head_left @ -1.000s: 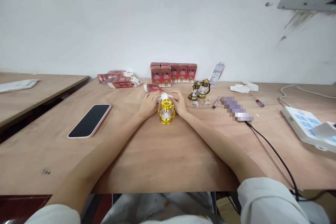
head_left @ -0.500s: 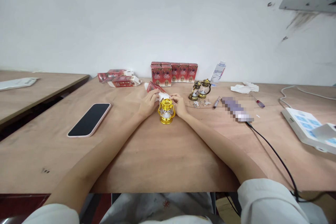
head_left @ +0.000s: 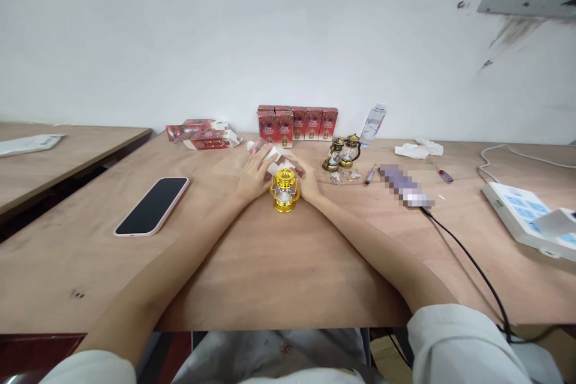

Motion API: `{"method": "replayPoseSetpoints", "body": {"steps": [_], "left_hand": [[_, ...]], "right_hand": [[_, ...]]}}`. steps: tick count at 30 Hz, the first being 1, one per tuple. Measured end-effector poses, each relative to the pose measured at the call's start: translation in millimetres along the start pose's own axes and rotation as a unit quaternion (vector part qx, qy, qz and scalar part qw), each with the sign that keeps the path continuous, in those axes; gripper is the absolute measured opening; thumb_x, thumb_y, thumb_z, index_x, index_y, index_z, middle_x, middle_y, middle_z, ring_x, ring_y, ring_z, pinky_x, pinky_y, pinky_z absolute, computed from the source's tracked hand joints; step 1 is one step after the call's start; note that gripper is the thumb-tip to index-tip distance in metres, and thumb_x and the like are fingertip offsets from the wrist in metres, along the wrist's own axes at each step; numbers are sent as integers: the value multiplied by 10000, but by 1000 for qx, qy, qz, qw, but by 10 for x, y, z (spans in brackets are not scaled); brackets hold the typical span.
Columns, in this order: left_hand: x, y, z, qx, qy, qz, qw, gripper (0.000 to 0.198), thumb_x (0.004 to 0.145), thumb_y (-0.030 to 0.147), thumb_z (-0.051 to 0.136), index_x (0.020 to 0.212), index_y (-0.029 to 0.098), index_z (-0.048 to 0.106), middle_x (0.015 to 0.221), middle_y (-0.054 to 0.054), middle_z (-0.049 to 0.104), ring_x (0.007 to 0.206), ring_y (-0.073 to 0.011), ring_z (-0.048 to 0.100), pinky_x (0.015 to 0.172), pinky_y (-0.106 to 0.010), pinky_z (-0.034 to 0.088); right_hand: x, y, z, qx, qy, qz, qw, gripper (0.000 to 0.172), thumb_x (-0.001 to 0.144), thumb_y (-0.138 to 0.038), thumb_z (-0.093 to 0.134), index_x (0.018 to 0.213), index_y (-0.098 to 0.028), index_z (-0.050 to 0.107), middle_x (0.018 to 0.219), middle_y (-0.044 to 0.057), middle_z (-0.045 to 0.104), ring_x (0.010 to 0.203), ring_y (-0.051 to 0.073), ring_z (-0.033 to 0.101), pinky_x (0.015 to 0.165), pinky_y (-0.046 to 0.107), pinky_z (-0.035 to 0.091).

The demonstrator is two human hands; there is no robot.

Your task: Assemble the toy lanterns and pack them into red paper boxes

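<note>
A small red-and-white carton (head_left: 272,158) is held between my two hands, its white end flaps turned toward me. My left hand (head_left: 255,176) is closed around its left side. From the right, my right hand (head_left: 308,179) grips the flap end, its fingertips partly hidden. Just in front of the carton stands a shiny gold mini lantern (head_left: 284,191) with a clear globe and wire handle, upright on the table between my wrists. Two bronze-coloured lanterns (head_left: 342,153) stand to the right of my right hand, with small wire pieces (head_left: 345,177) lying before them.
Several red boxes (head_left: 292,125) stand in rows near the wall. Flattened red cartons (head_left: 204,134) lie at the back left. A phone (head_left: 153,206) lies on the left. At right are a bottle (head_left: 373,124), screwdrivers (head_left: 371,175), tissue (head_left: 418,149), a blurred-out device (head_left: 405,185) and a power strip (head_left: 528,216).
The carton has turned so its white flap end shows more and its red side less. My fingers have shifted around it. The gold lantern stays in place.
</note>
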State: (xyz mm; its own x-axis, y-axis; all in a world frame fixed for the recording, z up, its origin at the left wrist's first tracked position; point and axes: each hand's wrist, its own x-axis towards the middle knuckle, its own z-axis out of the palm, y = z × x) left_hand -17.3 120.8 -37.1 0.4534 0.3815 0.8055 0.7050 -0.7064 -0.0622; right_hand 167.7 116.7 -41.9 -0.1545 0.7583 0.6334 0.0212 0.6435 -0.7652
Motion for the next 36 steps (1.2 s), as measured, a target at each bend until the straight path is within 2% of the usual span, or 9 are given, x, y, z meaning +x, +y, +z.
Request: {"method": "replayPoseSetpoints", "body": {"steps": [4, 10, 20, 25, 28, 31, 34, 36], "left_hand": [[15, -18, 9, 16, 19, -11, 1000, 487, 865, 378, 546, 1292, 166, 446, 1417, -168, 420, 1342, -277, 374, 1103, -498, 343], [16, -33, 11, 0, 37, -34, 999, 422, 881, 380, 531, 1250, 185, 470, 1364, -139, 488, 1297, -233, 436, 1067, -449, 398], [33, -24, 56, 29, 71, 39, 996, 370, 927, 300, 477, 1269, 167, 433, 1413, -139, 395, 1328, -248, 373, 1064, -465, 404], [26, -10, 27, 89, 101, 41, 990, 332, 916, 303, 499, 1238, 225, 490, 1363, -85, 480, 1305, -240, 411, 1019, -436, 454], [28, -53, 1, 108, 86, 39, 990, 300, 916, 316, 491, 1208, 260, 528, 1286, -62, 565, 1291, -238, 439, 983, -416, 475], [38, -126, -53, 121, 61, 63, 989, 296, 912, 322, 500, 1201, 281, 546, 1236, -37, 615, 1276, -246, 458, 942, -421, 472], [29, -187, -107, 150, 64, 75, 984, 326, 890, 330, 544, 1215, 318, 544, 1231, -30, 626, 1261, -266, 467, 910, -446, 427], [6, -208, -121, 162, 60, 81, 982, 295, 889, 326, 548, 1183, 328, 570, 1215, -24, 637, 1264, -271, 457, 917, -455, 388]], "right_hand": [[-5, -41, -13, -35, -10, -7, 999, 338, 855, -230, 425, 1106, -238, 651, 1159, 53, 642, 1075, 190, 583, 945, 361, 458], [-23, -45, -21, -33, -27, 0, 999, 356, 867, -278, 454, 1175, -236, 628, 1146, 55, 648, 948, 184, 620, 816, 326, 505], [-43, -37, -15, -99, 5, -76, 992, 358, 919, -334, 412, 1189, -238, 627, 1189, 57, 652, 1059, 201, 593, 879, 339, 491], [-47, -38, -13, -91, -1, -59, 994, 375, 919, -371, 411, 1207, -233, 606, 1173, 70, 650, 957, 183, 624, 807, 316, 511], [-51, -48, -16, -91, -6, -53, 994, 378, 924, -396, 399, 1209, -242, 595, 1140, 63, 657, 935, 175, 626, 782, 312, 515], [-59, -73, -6, -91, -13, -72, 993, 374, 928, -408, 396, 1202, -239, 587, 1161, 72, 647, 1025, 195, 611, 844, 347, 508], [-77, -99, 25, -75, -8, -102, 992, 335, 933, -413, 394, 1131, -242, 602, 1200, 77, 629, 1099, 198, 590, 906, 368, 493], [-91, -111, 51, -58, 4, -109, 992, 305, 935, -415, 395, 1059, -236, 608, 1173, 79, 642, 1067, 189, 610, 875, 353, 511]]}}
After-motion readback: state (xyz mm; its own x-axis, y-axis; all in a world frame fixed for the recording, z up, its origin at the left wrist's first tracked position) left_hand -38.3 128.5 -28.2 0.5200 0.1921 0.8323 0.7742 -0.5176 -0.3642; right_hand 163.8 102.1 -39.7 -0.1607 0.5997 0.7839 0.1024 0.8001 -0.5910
